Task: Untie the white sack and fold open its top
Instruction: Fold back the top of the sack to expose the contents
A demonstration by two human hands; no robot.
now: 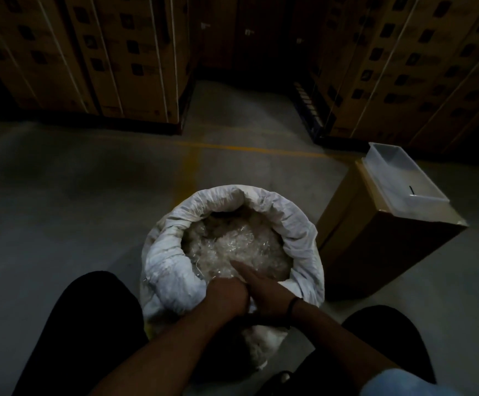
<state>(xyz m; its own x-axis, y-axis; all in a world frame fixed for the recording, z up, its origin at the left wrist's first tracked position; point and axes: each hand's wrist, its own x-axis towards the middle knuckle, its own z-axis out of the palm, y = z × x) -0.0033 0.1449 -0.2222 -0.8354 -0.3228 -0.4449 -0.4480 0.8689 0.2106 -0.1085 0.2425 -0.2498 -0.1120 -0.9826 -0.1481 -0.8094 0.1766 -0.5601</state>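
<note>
The white sack (298, 232) stands on the floor between my knees, its mouth wide and its top rolled outward into a thick rim. Pale, clear shredded material (232, 247) fills it. My left hand (226, 295) is closed on the near edge of the rim. My right hand (264, 290), with a dark band at the wrist, lies beside it, one finger stretched out over the filling, the other fingers curled at the same near edge. The grip of the right hand is partly hidden by the left.
A brown cardboard box (355, 241) stands just right of the sack with a clear plastic tray (404, 181) on top. Strapped stacks of cartons (89, 52) line the back on pallets. A yellow line (261, 150) crosses the grey floor.
</note>
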